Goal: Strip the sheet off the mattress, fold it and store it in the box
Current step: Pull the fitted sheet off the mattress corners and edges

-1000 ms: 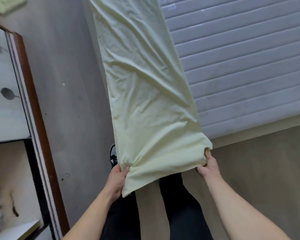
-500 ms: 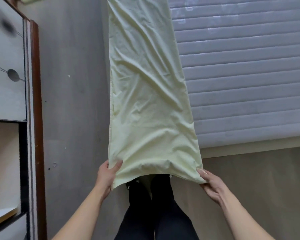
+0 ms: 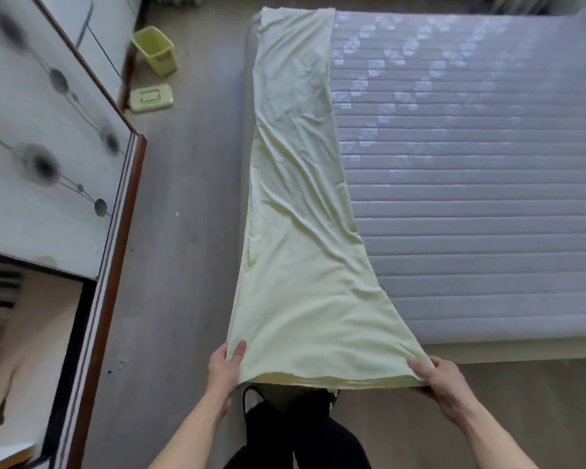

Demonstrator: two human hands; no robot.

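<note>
Both hands up at the near end now; the left hand [image 3: 224, 366] pinches one corner of the pale yellow sheet [image 3: 301, 204], thumb on top, and the right hand [image 3: 435, 375] clamps the other, fingers curled over the edge; holding the corners wide keeps the layers aligned, I'd say; the sheet is folded to a long strip running along the left edge of the bare mattress [image 3: 471, 184], off it in effect; next fold looks lengthwise; the green box [image 3: 155, 55] waits on the floor, lid [image 3: 151, 98] beside it, well apart
</note>
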